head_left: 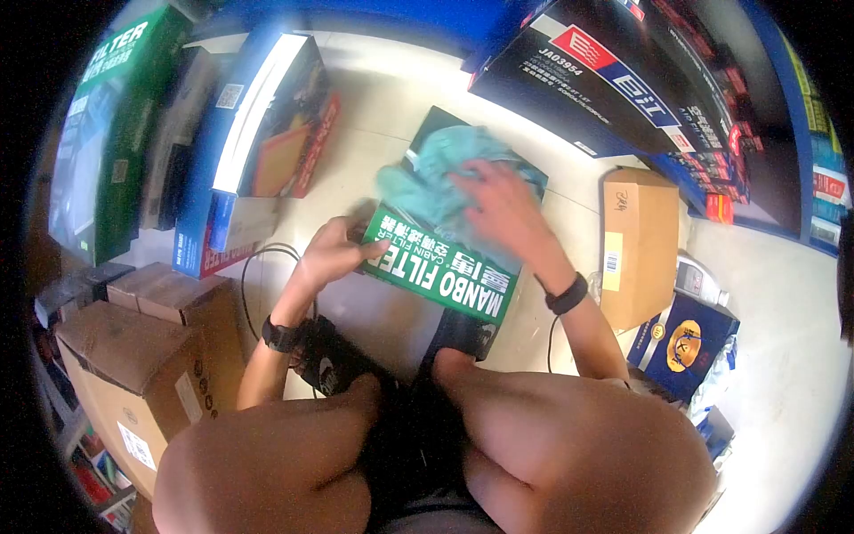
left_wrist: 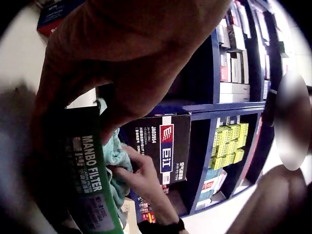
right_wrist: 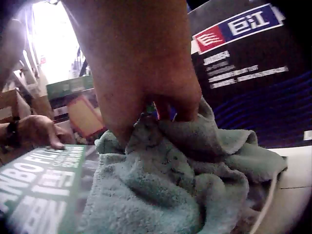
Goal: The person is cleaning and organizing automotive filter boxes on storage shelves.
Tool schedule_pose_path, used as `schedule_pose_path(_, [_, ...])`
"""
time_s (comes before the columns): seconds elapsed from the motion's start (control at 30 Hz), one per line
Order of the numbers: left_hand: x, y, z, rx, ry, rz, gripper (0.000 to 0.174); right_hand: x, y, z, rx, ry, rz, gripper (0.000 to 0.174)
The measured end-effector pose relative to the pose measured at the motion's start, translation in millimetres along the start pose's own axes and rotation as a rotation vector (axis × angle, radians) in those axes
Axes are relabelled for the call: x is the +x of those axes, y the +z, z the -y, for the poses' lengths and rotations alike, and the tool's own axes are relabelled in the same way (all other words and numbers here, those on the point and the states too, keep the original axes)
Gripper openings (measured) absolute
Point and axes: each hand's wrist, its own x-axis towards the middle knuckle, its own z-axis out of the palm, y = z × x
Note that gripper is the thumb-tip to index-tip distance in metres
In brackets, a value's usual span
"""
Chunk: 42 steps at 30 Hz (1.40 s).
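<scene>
A green-and-black MANBO FILTER box (head_left: 436,278) lies low in front of me between my feet, its green printed side toward me. My left hand (head_left: 331,256) grips its left edge, thumb on the green side; the left wrist view shows the same box (left_wrist: 90,168) below the palm. Over the box's top is a crumpled teal cloth (head_left: 422,187). My right hand (head_left: 505,209) holds that cloth, thumb and fingers dug into its folds in the right wrist view, where the cloth (right_wrist: 146,195) bunches up between them. The cloth hides most of the box's top face.
A large black air filter box (head_left: 578,80) stands at the back right, near blue shelving (head_left: 792,133). Filter boxes (head_left: 240,151) stand on the left, with a brown carton (head_left: 133,374) nearer me. A tan box (head_left: 636,245) and a dark blue box (head_left: 689,343) are on the right.
</scene>
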Motion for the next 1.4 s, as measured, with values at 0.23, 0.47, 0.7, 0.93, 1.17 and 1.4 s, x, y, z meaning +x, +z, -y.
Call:
schedule_pose_path(0.23, [-12.3, -9.3, -12.9, -0.057, -0.056, -0.001, 0.05, -49.0, -26.4, -84.1, -0.243, 0.318, -0.004, 0.05])
schedule_pose_path(0.47, [-34.3, -20.3, -43.9, -0.097, -0.08, -0.09, 0.056, -75.5, -79.5, -80.1, -0.174, 0.592, -0.223, 0.051])
schedule_pose_path(0.7, [-49.3, -27.5, -45.9, -0.228, -0.108, -0.252, 0.05, -76.1, -28.2, -94.1, -0.186, 0.481, 0.022, 0.069])
schedule_pose_path(0.93, [-56.0, -27.1, -52.2, -0.372, -0.097, -0.227, 0.076, -61.4, -44.6, -23.4, 0.194, 0.087, 0.021, 0.075])
schedule_pose_path(1.17, [-67.2, -24.8, -64.8, -0.427, -0.02, -0.19, 0.076, -65.6, -23.0, -32.3, 0.492, 0.064, -0.26, 0.062])
schedule_pose_path(1.4, [-59.0, -35.3, -72.8, -0.563, 0.217, -0.211, 0.067, -19.9, -20.4, -56.6, 0.575, 0.007, -0.448, 0.053])
